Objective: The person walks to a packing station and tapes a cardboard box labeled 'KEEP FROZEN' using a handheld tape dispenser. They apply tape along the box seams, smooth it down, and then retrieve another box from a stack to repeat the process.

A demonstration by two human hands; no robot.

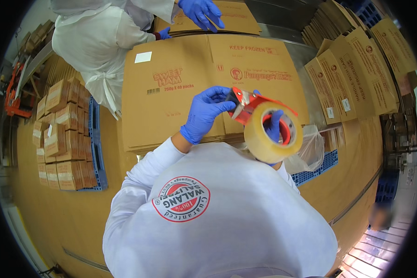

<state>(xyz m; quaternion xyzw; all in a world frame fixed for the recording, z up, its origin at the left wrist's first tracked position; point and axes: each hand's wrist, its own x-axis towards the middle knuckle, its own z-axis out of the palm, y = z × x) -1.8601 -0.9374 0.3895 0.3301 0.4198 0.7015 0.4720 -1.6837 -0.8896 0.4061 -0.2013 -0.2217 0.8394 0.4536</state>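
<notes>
A red metal tape dispenser [253, 101] is raised in front of my chest, loaded with a large roll of clear packing tape [259, 140]. Blue-gloved, my left hand [206, 113] pinches the black part at the dispenser's front end between thumb and fingers. My right hand [274, 127] holds the dispenser from the far side; its thumb shows through the roll's core, and most of its other fingers are hidden. Beneath both hands lies a stack of flattened cardboard cartons [194, 62], printed in red, with a white label [143, 57] on the top sheet.
At the far left of the stack stands a co-worker in a white gown [87, 41], blue-gloved hand [203, 14] over more flat cartons [236, 17]. Taped boxes [67, 146] fill a blue pallet [99, 153] at left. Opened cartons [354, 74] and a clear plastic bag [309, 149] are right.
</notes>
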